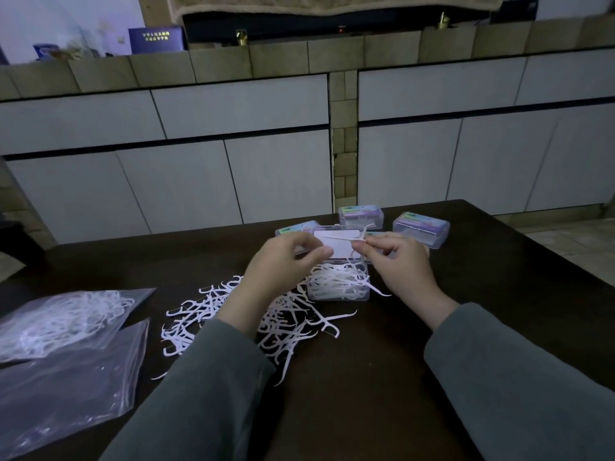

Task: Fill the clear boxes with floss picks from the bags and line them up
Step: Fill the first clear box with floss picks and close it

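Right hand (397, 257) pinching a single floss pick (346, 240) by its forked head, handle pointing left. Left hand (286, 261) close beside it, fingers curled, fingertips at the handle's far end; whether actually gripping it, cannot tell. Both raised together just above the open clear box (337, 284), lid tipped up behind, body already packed with a tangle of white picks, a few sticking out over the right rim.

Progress, as a judgement: roughly midway. Three closed boxes (421, 229) with coloured labels resting beyond the open one, apparently filled, loosely grouped rather than lined up. A loose heap of picks (206, 314) spread on the table near the forearms, not yet boxed. To the left, one zip bag (63, 321) holding plenty more, and a flatter bag (66, 380) in front, seemingly emptied.

Dark wooden table (432, 327) underneath. Beyond, pale cabinet doors (233, 181) below a tiled counter edge, dim lighting throughout, a blue booklet (154, 38) propped up top left.
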The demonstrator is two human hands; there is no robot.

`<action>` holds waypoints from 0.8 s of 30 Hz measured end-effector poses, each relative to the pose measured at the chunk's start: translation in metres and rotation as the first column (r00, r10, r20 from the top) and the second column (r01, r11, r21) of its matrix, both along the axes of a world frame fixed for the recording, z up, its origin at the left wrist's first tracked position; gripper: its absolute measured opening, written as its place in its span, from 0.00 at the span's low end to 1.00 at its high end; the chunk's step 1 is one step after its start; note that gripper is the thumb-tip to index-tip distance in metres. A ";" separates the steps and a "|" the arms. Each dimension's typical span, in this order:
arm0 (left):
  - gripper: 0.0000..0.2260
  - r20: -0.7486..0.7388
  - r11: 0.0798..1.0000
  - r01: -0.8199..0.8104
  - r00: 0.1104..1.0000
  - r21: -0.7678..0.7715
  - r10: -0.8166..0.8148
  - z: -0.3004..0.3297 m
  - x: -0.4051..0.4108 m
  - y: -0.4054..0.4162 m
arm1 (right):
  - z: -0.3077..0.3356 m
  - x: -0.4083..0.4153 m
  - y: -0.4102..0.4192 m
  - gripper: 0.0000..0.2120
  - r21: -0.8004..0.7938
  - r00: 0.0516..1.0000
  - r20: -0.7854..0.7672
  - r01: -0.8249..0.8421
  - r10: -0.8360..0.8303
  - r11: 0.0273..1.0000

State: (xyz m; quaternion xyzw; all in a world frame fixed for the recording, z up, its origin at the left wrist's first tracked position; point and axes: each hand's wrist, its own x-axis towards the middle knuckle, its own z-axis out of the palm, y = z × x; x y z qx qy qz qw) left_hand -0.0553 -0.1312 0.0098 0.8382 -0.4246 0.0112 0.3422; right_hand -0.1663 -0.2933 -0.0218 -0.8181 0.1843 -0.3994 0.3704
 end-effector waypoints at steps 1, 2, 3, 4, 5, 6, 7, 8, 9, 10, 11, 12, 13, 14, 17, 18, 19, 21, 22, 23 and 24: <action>0.21 -0.055 0.999 -0.002 0.998 0.032 0.004 0.000 0.004 0.005 | 0.000 0.000 0.001 0.12 0.004 1.000 0.002 -0.001 0.001 1.000; 0.27 -0.105 0.997 -0.003 0.994 0.083 0.011 -0.001 0.006 0.009 | 0.000 0.000 0.001 0.12 0.012 1.000 0.005 -0.004 0.004 1.000; 0.32 -0.154 0.991 0.007 0.988 0.136 0.014 -0.002 0.008 0.011 | 0.001 0.000 0.001 0.13 0.028 1.000 0.009 -0.011 0.010 1.000; 0.36 -0.202 0.985 0.027 0.979 0.170 0.008 -0.004 0.008 0.012 | 0.002 0.000 0.000 0.13 0.050 1.000 0.010 -0.023 0.022 0.998; 0.38 -0.242 0.982 0.049 0.970 0.185 -0.003 -0.006 0.008 0.011 | 0.003 0.000 0.000 0.13 0.076 0.999 0.013 -0.047 0.046 0.996; 0.39 -0.270 0.981 0.069 0.963 0.183 -0.017 -0.008 0.007 0.009 | 0.005 -0.001 0.002 0.13 0.099 0.997 0.019 -0.080 0.078 0.992; 0.40 -0.284 0.982 0.085 0.958 0.170 -0.034 -0.010 0.007 0.007 | 0.008 -0.002 0.004 0.13 0.111 0.993 0.025 -0.117 0.115 0.987; 0.41 -0.290 0.984 0.096 0.956 0.151 -0.049 -0.012 0.007 0.006 | 0.010 -0.003 0.006 0.13 0.098 0.991 0.024 -0.137 0.135 0.986; 0.41 -0.294 0.986 0.102 0.954 0.133 -0.059 -0.013 0.008 0.005 | 0.012 -0.004 0.008 0.13 0.063 0.989 0.014 -0.147 0.146 0.987; 0.42 -0.297 0.988 0.104 0.953 0.116 -0.065 -0.014 0.007 0.005 | 0.014 -0.005 0.010 0.13 0.022 0.989 -0.004 -0.151 0.151 0.988; 0.41 -0.302 0.989 0.101 0.951 0.105 -0.065 -0.015 0.007 0.006 | 0.016 -0.005 0.013 0.13 -0.003 0.986 -0.031 -0.162 0.162 0.987; 0.40 -0.303 0.990 0.097 0.951 0.098 -0.063 -0.015 0.007 0.006 | 0.018 -0.005 0.015 0.13 -0.031 0.983 -0.083 -0.164 0.161 0.986; 0.38 -0.300 0.992 0.093 0.952 0.088 -0.063 -0.015 0.007 0.007 | 0.020 -0.004 0.017 0.13 -0.113 0.978 -0.168 -0.140 0.120 0.984; 0.35 -0.299 0.993 0.091 0.952 0.078 -0.064 -0.016 0.007 0.007 | 0.020 -0.003 0.018 0.14 -0.253 0.964 -0.264 -0.096 0.027 0.963; 0.34 -0.308 0.993 0.090 0.949 0.073 -0.063 -0.017 0.008 0.007 | 0.022 -0.002 0.023 0.17 -0.520 0.887 -0.408 -0.029 -0.218 0.854; 0.35 -0.308 0.993 0.088 0.950 0.080 -0.060 -0.017 0.007 0.007 | 0.023 -0.001 0.025 0.17 -0.539 0.865 -0.434 -0.025 -0.252 0.842; 0.37 -0.307 0.993 0.086 0.950 0.083 -0.057 -0.017 0.007 0.007 | 0.025 -0.002 0.026 0.17 -0.554 0.846 -0.456 -0.027 -0.276 0.832; 0.39 -0.307 0.993 0.085 0.950 0.082 -0.056 -0.017 0.006 0.007 | 0.028 -0.002 0.025 0.17 -0.587 0.819 -0.487 -0.050 -0.303 0.808; 0.40 -0.306 0.993 0.087 0.950 0.083 -0.057 -0.017 0.007 0.006 | 0.030 -0.002 0.024 0.18 -0.592 0.811 -0.500 -0.065 -0.302 0.804; 0.41 -0.304 0.992 0.086 0.951 0.088 -0.055 -0.017 0.007 0.006 | 0.032 -0.003 0.023 0.19 -0.580 0.807 -0.514 -0.077 -0.291 0.811; 0.42 -0.300 0.992 0.083 0.953 0.093 -0.051 -0.016 0.007 0.006 | 0.033 -0.005 0.022 0.21 -0.556 0.802 -0.531 -0.085 -0.275 0.827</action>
